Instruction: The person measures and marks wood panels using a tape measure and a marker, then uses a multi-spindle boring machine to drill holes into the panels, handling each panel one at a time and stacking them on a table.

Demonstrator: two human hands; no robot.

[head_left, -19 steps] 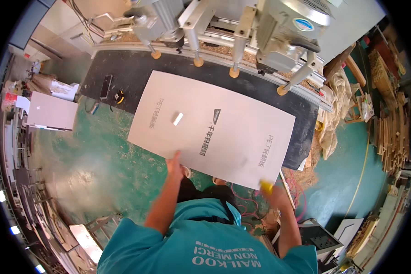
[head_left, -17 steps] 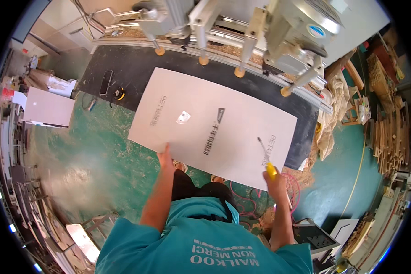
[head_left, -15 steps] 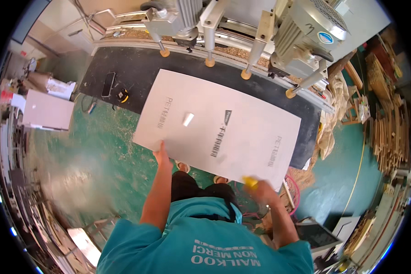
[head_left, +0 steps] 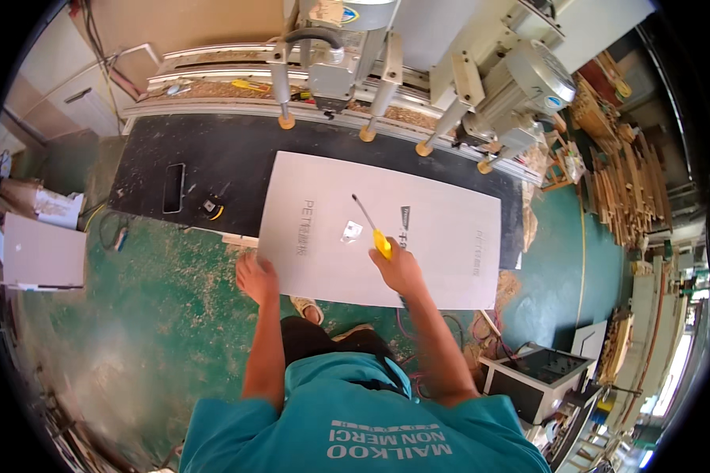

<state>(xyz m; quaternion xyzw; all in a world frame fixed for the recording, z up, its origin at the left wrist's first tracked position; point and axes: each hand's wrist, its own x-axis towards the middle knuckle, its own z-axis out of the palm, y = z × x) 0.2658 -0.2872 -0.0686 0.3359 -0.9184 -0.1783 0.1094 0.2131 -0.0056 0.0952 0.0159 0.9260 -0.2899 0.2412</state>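
A pale, white-grey panel (head_left: 331, 276) with dark print lies flat on the black worktop (head_left: 237, 142), its near part overhanging the front edge. My right hand (head_left: 401, 270) is closed around the yellow handle of a screwdriver (head_left: 382, 243), above the panel's middle. The metal shaft points up and to the left, away from me. Beside it on the panel rests a small clear packet with white in it (head_left: 351, 231). My left hand (head_left: 257, 278) is at the panel's near left corner, touching its edge, with fingers stretched outside it.
Along the worktop's far side stand metal machine posts with round orange feet (head_left: 368, 134) and motors (head_left: 532, 75). A phone (head_left: 173, 188) and a black-and-yellow tape measure (head_left: 212, 208) lie at the left. Stacked wood strips (head_left: 627, 185) stand right, a cabinet with a dark top (head_left: 540, 374) near right.
My right hand has brought the screwdriver from the panel's near right edge to above its middle. My left hand has moved to the left corner. The panel has turned straighter to the worktop.
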